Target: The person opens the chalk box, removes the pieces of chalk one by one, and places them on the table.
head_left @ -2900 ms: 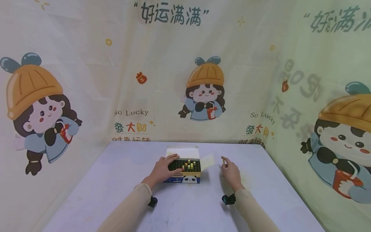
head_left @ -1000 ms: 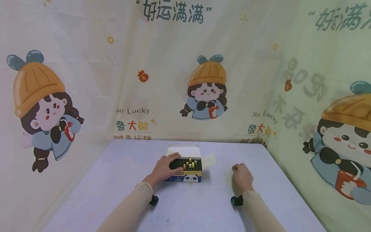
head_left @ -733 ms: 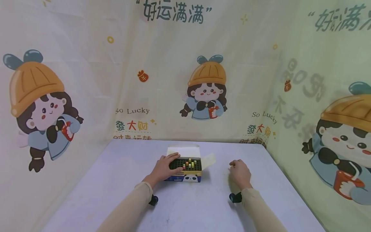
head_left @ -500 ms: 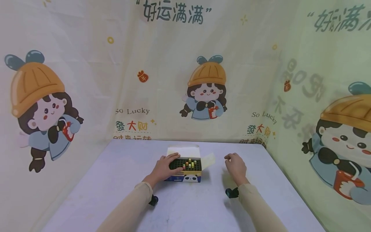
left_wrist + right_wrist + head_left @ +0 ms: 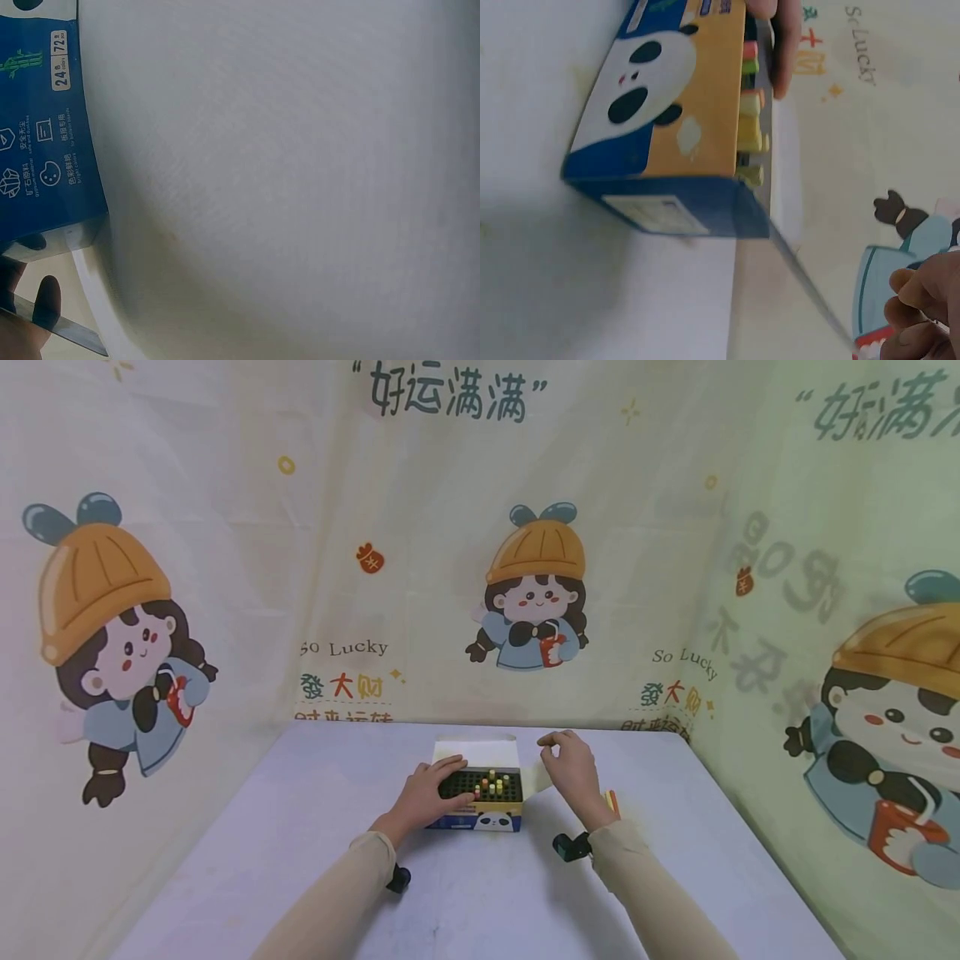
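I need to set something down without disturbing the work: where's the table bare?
Free table: between its left edge and the left sleeve; between both sleeves, before the box; between the sticks and its right edge. Crowded: around the box, with left hand on it, right hand by its flap.

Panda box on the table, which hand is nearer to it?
Left. The left hand holds the panda box across its left end; the right hand is above the table beyond its right end, near the open side flap.
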